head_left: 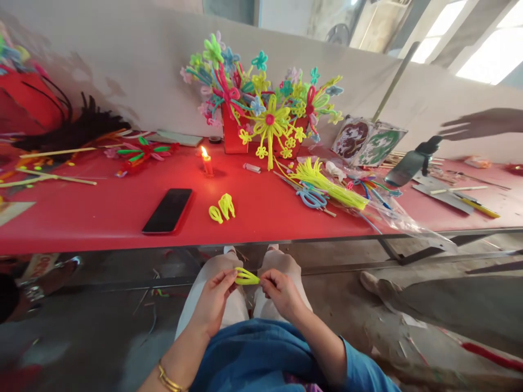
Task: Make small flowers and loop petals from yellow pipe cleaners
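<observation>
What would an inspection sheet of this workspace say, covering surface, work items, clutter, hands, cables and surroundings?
Surface: red tabletop, with a lit candle standing on it.
Work items: a yellow looped piece held above the lap; two similar yellow pieces on the table; a bundle of yellow stems to the right.
Clutter: black phone; blue-handled scissors beside the bundle; loose scraps on the floor.
Hands: left hand and right hand pinch opposite ends of the held piece.
Cables: nothing seen.
Surroundings: colourful flower arrangement behind the candle; another person's hand at a spray bottle, contact unclear.
</observation>
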A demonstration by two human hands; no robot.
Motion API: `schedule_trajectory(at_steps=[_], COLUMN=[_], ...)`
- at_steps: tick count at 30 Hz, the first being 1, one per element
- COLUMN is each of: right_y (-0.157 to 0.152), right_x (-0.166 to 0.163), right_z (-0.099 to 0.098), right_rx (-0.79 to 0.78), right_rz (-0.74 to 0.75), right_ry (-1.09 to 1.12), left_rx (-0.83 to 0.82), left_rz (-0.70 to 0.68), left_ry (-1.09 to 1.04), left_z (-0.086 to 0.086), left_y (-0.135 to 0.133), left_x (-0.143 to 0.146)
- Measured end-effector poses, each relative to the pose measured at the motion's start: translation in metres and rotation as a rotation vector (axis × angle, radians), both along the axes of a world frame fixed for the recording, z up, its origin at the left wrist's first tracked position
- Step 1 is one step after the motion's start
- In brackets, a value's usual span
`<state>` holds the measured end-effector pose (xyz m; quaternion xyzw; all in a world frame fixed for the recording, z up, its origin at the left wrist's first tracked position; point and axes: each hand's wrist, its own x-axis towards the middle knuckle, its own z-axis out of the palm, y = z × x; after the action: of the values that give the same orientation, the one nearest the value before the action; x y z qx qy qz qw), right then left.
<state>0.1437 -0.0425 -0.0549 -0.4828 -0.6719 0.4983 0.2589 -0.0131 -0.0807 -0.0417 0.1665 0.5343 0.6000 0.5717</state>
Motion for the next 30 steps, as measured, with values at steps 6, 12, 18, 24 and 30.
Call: schedule_trajectory(at_steps=[6,12,18,24,30], right_y=[0.053,0.130,0.154,0.137,0.131], right_x=[-0.006,-0.052,-0.080,-0.086,-0.092], right_z=[0.036,0.055,0.053,0.050,0.041], right_rx=[0.272,0.403,0.462,0.755,0.814], right_rz=[-0.115,-0.163,-0.056,0.218,0.391], right_ry=[-0.091,-0.272,-0.383,-0.401,-0.510], left_rx=[0.018,0.097,0.376,0.481,0.420], left_rz=[0.058,-0.036,-0.015,-0.094,-0.209], left_ry=[0.042,0.515,1.166,1.754,1.903], left_z=[-0.001,0.014,0.028,0.031,0.023], left_y=[0.000,0.006,0.038,0.082,0.093], left_x=[-0.013,-0.026,-0.054,-0.073,-0.078])
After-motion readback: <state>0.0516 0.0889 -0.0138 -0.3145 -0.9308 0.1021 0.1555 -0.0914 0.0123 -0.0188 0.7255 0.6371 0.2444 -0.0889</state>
